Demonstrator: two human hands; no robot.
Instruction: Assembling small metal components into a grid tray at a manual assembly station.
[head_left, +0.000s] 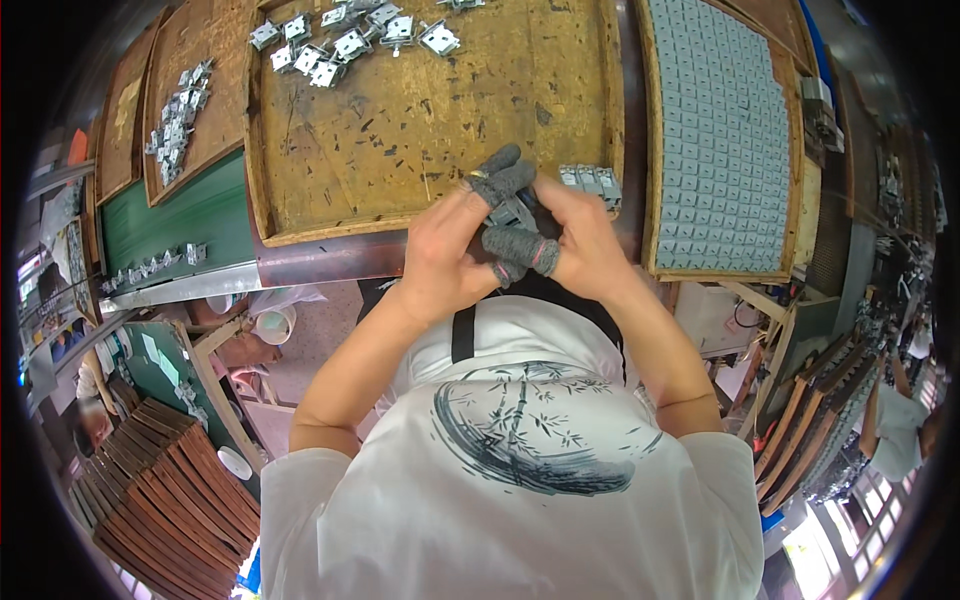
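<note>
My left hand and my right hand meet just above the front edge of a worn wooden tray. Grey knitted covers sleeve some of the fingers and thumbs. Both hands are closed around a small grey metal part, mostly hidden by the fingers. Close beside my right hand, a short row of metal brackets stands in the tray's front right corner. More loose metal brackets lie heaped at the tray's far left.
To the right, a wooden tray holds many metal pieces in tight rows. At left, another board carries a pile of brackets, and several more stand on a green surface. Stacked wooden trays sit at lower left; people work at both sides.
</note>
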